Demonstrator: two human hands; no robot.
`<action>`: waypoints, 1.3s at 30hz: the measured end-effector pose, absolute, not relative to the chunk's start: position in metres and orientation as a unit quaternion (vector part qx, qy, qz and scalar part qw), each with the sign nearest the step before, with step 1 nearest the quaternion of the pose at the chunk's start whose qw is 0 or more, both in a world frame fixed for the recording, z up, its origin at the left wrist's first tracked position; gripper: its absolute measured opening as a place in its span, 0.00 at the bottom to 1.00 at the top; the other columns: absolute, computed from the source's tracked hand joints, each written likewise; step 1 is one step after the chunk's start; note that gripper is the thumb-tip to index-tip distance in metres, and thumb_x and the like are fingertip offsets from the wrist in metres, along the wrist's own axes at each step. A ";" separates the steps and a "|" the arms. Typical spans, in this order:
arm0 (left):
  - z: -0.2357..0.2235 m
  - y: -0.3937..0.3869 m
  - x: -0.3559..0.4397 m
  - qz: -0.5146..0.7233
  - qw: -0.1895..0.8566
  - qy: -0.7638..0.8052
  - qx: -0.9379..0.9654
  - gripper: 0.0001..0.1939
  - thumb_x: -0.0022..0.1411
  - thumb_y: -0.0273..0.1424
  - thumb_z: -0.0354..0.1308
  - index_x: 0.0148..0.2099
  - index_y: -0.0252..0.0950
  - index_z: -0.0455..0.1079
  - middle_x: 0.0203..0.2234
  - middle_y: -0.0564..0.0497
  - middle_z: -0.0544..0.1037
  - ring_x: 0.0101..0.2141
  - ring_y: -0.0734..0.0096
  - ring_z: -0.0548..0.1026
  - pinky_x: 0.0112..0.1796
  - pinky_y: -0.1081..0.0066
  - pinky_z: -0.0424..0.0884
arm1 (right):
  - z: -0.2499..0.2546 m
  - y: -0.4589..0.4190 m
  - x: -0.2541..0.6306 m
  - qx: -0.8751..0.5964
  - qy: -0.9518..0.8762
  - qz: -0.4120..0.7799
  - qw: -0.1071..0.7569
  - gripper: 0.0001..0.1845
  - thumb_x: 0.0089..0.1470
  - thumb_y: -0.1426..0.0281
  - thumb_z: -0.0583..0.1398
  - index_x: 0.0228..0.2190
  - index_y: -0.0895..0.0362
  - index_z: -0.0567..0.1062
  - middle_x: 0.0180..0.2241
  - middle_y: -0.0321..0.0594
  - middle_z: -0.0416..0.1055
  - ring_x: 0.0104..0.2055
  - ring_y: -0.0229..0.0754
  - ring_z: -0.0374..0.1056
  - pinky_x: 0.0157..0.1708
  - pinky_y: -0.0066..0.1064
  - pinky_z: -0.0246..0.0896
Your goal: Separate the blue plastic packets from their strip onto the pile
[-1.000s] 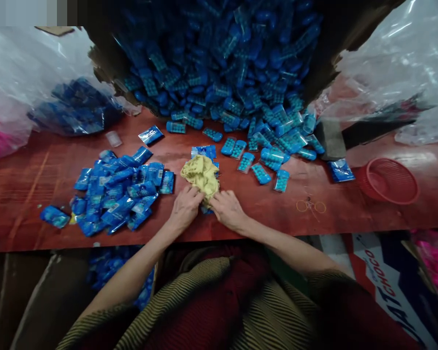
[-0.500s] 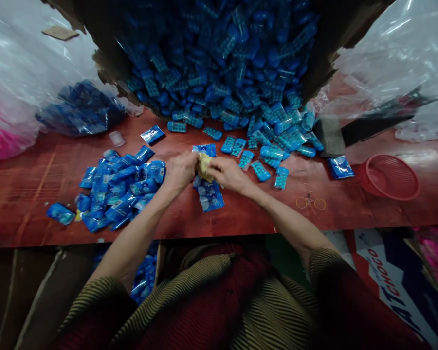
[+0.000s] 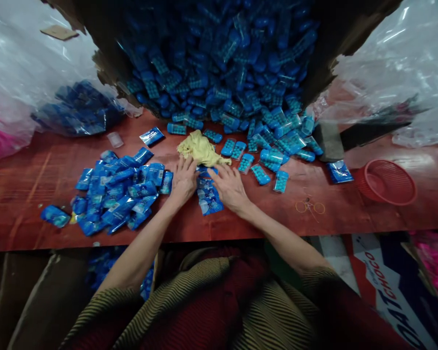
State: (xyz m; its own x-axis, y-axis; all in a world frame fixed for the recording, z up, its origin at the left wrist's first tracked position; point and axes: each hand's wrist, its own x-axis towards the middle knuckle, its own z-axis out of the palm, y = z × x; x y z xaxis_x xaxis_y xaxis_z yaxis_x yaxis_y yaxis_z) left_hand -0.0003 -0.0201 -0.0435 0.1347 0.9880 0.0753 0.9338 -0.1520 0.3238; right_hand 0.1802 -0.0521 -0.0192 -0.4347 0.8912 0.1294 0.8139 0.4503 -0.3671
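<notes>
Currently, left hand point(image 3: 184, 179) and right hand point(image 3: 230, 187) are laid flat, fingers spread, gripping nothing, flanking blue packets point(image 3: 209, 197); yellow cloth point(image 3: 200, 148) is seen just beyond.

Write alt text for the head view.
A person's left hand and right hand press flat beside a small stack of blue packets on a red table. A yellow cloth lies just beyond, below a cardboard box of blue packets.

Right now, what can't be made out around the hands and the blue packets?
- Head view: print on the blue packets between the hands, too small and blurred.
- Whether left hand or right hand grips a packet: palms face down, hiding it.
- What lies under the yellow cloth.
- Red basket: contents too dim.
</notes>
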 end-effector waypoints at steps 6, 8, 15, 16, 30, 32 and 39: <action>-0.050 -0.026 0.002 0.111 0.120 0.645 0.747 0.24 0.63 0.34 0.46 0.61 0.37 0.60 0.63 0.42 0.57 0.64 0.49 0.48 0.57 0.47 0.50 | -0.032 -0.105 0.189 -0.477 -0.862 0.153 0.081 0.20 0.59 0.65 0.55 0.53 0.52 0.69 0.56 0.50 0.63 0.59 0.55 0.53 0.53 0.49 0.49; -0.048 -0.036 0.005 0.162 0.111 0.653 0.732 0.22 0.63 0.35 0.47 0.58 0.37 0.63 0.61 0.42 0.60 0.63 0.51 0.50 0.58 0.49 0.52 | -0.038 -0.112 0.188 -0.488 -0.857 0.151 0.071 0.18 0.58 0.64 0.56 0.50 0.51 0.71 0.55 0.50 0.65 0.55 0.54 0.56 0.48 0.46 0.52; -0.040 -0.125 0.013 0.329 0.155 0.660 0.657 0.17 0.63 0.34 0.48 0.53 0.37 0.66 0.53 0.40 0.69 0.57 0.58 0.63 0.55 0.56 0.61 | -0.052 -0.121 0.181 -0.529 -0.829 0.132 0.127 0.15 0.61 0.65 0.52 0.43 0.49 0.76 0.50 0.45 0.69 0.48 0.49 0.59 0.43 0.40 0.51; -0.038 -0.136 0.015 0.350 0.181 0.672 0.627 0.18 0.62 0.35 0.50 0.53 0.38 0.65 0.51 0.41 0.71 0.54 0.59 0.67 0.53 0.56 0.63 | -0.052 -0.122 0.181 -0.536 -0.822 0.133 0.137 0.15 0.61 0.64 0.52 0.43 0.49 0.77 0.50 0.44 0.70 0.48 0.49 0.59 0.43 0.40 0.51; -0.012 -0.137 0.041 0.509 0.627 0.560 0.186 0.15 0.39 0.37 0.68 0.29 0.34 0.73 0.23 0.53 0.75 0.23 0.77 0.70 0.23 0.77 0.66 | -0.021 -0.131 0.172 -0.556 -0.701 0.289 0.340 0.21 0.55 0.62 0.58 0.50 0.53 0.71 0.49 0.46 0.69 0.48 0.46 0.64 0.47 0.36 0.59; -0.015 -0.135 0.040 0.509 0.620 0.561 0.203 0.14 0.40 0.37 0.68 0.29 0.34 0.73 0.23 0.53 0.75 0.24 0.76 0.70 0.22 0.77 0.66 | -0.022 -0.123 0.172 -0.546 -0.637 0.406 0.364 0.19 0.53 0.63 0.59 0.45 0.57 0.73 0.42 0.44 0.72 0.41 0.43 0.67 0.41 0.32 0.62; -0.025 -0.130 0.039 0.493 0.585 0.585 0.268 0.12 0.43 0.36 0.66 0.27 0.32 0.73 0.18 0.54 0.73 0.18 0.80 0.67 0.19 0.78 0.64 | -0.021 -0.110 0.169 -0.514 -0.551 0.532 0.386 0.10 0.52 0.64 0.58 0.25 0.57 0.72 0.23 0.31 0.67 0.26 0.34 0.61 0.29 0.25 0.58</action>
